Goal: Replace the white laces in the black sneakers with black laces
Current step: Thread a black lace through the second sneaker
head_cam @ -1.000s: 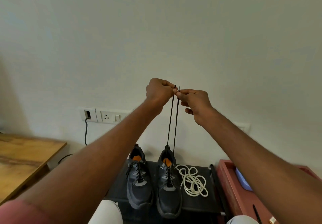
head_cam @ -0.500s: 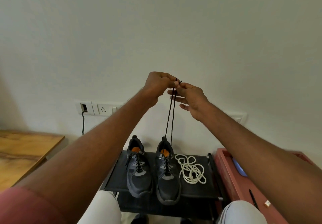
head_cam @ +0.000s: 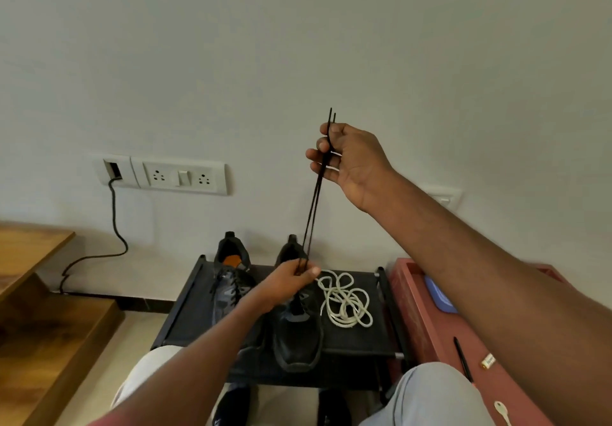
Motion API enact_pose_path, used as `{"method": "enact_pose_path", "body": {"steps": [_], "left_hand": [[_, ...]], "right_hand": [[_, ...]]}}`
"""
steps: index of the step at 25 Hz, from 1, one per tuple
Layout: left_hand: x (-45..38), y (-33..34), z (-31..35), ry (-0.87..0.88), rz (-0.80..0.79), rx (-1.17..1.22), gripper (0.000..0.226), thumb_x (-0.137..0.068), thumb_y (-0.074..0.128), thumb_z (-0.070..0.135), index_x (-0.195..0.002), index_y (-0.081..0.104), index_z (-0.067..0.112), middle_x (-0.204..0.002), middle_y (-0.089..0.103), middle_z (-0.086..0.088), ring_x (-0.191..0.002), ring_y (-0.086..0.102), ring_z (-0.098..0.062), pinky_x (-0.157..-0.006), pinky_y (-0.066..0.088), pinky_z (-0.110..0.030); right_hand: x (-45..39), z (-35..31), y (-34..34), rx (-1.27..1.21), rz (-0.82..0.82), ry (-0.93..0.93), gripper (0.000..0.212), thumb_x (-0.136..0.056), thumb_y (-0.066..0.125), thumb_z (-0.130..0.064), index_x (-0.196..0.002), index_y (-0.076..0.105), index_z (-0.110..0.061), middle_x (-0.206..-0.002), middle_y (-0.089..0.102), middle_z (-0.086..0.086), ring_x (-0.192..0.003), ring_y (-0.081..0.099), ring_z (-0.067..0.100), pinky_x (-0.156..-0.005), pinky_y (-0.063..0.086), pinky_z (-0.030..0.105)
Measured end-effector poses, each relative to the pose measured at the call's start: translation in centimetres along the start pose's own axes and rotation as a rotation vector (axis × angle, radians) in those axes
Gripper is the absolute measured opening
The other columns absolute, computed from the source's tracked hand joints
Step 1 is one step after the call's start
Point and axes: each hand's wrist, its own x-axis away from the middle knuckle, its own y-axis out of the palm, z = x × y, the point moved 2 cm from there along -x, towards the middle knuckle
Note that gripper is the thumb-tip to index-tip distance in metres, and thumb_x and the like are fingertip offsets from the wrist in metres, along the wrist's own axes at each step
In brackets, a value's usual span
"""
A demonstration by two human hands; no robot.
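Two black sneakers stand side by side on a black rack. The left sneaker is laced in black. From the right sneaker both ends of a black lace run straight up. My right hand is raised in front of the wall and pinches the two lace tips together. My left hand is low over the right sneaker's opening and pinches both strands near the shoe. A tangle of white laces lies on the rack to the right of that sneaker.
A red tray at the right holds a blue object, a black pen and a key. Wooden furniture stands at left. A wall socket panel has a black cable hanging. My knees are below the rack.
My left hand let go of the lace tip and dropped down along the strands to the right sneaker. My right hand now holds both tips alone, high up.
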Motion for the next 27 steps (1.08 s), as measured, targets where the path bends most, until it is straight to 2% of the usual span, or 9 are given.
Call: {"method": "enact_pose_path", "body": {"steps": [3, 7, 11, 14, 17, 21, 22, 24, 27], "left_hand": [[-2.5, 0.1, -2.3, -0.005, 0.167, -0.134, 0.019, -0.105, 0.058, 0.032, -0.11, 0.073, 0.02, -0.104, 0.075, 0.001, -0.1, 0.069, -0.013, -0.102, 0.053, -0.043], [-3.5, 0.1, -3.4, -0.079, 0.227, -0.147, 0.036, -0.107, 0.046, 0.021, -0.085, 0.074, 0.026, -0.093, 0.075, 0.002, -0.085, 0.067, -0.014, -0.093, 0.056, -0.042], [-3.9, -0.4, -4.0, -0.113, 0.226, -0.102, 0.036, -0.106, 0.042, 0.011, -0.085, 0.071, 0.006, -0.087, 0.076, 0.004, -0.088, 0.069, -0.019, -0.092, 0.054, -0.041], [-3.0, -0.4, -2.8, -0.114, 0.185, -0.051, 0.034, -0.107, 0.044, 0.009, -0.093, 0.075, 0.005, -0.095, 0.077, 0.003, -0.099, 0.068, -0.015, -0.097, 0.05, -0.032], [-0.8, -1.4, -0.8, -0.101, 0.17, -0.055, 0.03, -0.1, 0.05, -0.004, -0.093, 0.076, 0.008, -0.098, 0.077, -0.009, -0.089, 0.069, -0.02, -0.082, 0.052, -0.028], [2.6, -5.5, 0.9, -0.101, 0.149, -0.304, 0.036, -0.078, 0.051, -0.01, -0.08, 0.078, 0.014, -0.079, 0.076, -0.007, -0.074, 0.068, -0.027, -0.072, 0.058, -0.039], [3.4, -6.4, 1.0, -0.126, 0.141, -0.324, 0.037, -0.077, 0.051, -0.009, -0.083, 0.077, 0.017, -0.076, 0.076, -0.007, -0.067, 0.066, -0.024, -0.065, 0.056, -0.036], [4.3, -7.6, 0.6, -0.173, 0.179, -0.376, 0.037, -0.078, 0.052, -0.006, -0.089, 0.074, 0.021, -0.071, 0.075, -0.007, -0.059, 0.064, -0.02, -0.059, 0.054, -0.032], [3.9, -7.1, -0.4, -0.14, 0.266, -0.518, 0.023, -0.091, 0.052, 0.005, -0.093, 0.072, 0.017, -0.077, 0.072, -0.009, -0.067, 0.067, -0.029, -0.063, 0.056, -0.041]], "right_hand": [[0.3, -0.1, 0.7, 0.028, 0.003, -0.009, 0.025, -0.111, 0.044, -0.013, -0.098, 0.065, -0.014, -0.068, 0.059, 0.0, -0.065, 0.07, 0.017, -0.078, 0.057, 0.038], [0.1, -2.5, 1.5, 0.022, 0.084, -0.022, 0.024, -0.108, 0.046, -0.009, -0.094, 0.065, -0.012, -0.061, 0.054, 0.0, -0.054, 0.06, 0.015, -0.072, 0.058, 0.036], [0.6, -4.2, 1.5, 0.006, 0.109, -0.069, 0.024, -0.105, 0.046, -0.006, -0.093, 0.066, -0.011, -0.06, 0.055, 0.001, -0.054, 0.061, 0.017, -0.075, 0.061, 0.038], [2.4, -3.4, 0.5, 0.11, -0.023, -0.154, 0.022, -0.109, 0.048, -0.008, -0.099, 0.068, -0.009, -0.069, 0.064, 0.003, -0.07, 0.073, 0.021, -0.086, 0.062, 0.043], [4.3, -1.0, -2.9, 0.369, -0.299, -0.14, 0.019, -0.108, 0.054, -0.012, -0.104, 0.071, -0.005, -0.078, 0.07, 0.01, -0.072, 0.072, 0.026, -0.082, 0.062, 0.044], [4.0, 5.3, -10.8, 1.134, -0.41, 0.278, 0.014, -0.101, 0.06, -0.008, -0.095, 0.071, -0.002, -0.076, 0.072, 0.014, -0.058, 0.063, 0.022, -0.05, 0.05, 0.022], [3.5, 7.3, -12.4, 1.428, -0.454, 0.391, 0.014, -0.099, 0.064, -0.016, -0.094, 0.071, -0.004, -0.079, 0.071, 0.013, -0.061, 0.063, 0.022, -0.051, 0.048, 0.02], [2.4, 11.0, -13.6, 1.823, -0.47, 0.459, 0.028, -0.096, 0.07, -0.037, -0.105, 0.07, -0.011, -0.096, 0.069, 0.008, -0.082, 0.066, 0.025, -0.071, 0.053, 0.026], [1.2, 15.8, -10.2, 1.51, -0.338, 0.267, 0.03, -0.096, 0.068, -0.043, -0.108, 0.074, -0.016, -0.106, 0.074, 0.007, -0.097, 0.069, 0.027, -0.09, 0.056, 0.039]]}}
